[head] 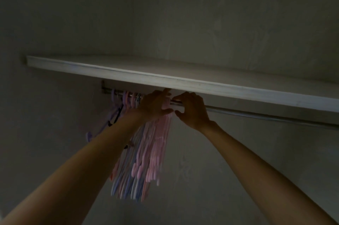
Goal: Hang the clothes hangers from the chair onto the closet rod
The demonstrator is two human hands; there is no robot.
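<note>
Hangers (146,153) on rod (238,112) under shelf (183,79), left end; hands right of them.

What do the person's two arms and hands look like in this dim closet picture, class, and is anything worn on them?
Both forearms are bare up to the bottom edge of the picture: no sleeves show. The left hand and right hand wear no gloves, and no watch, bracelet or ring can be made out, though the light is too dim to rule out small items.

Dim, murky closet; motion-blurred hangers (146,155)
</note>
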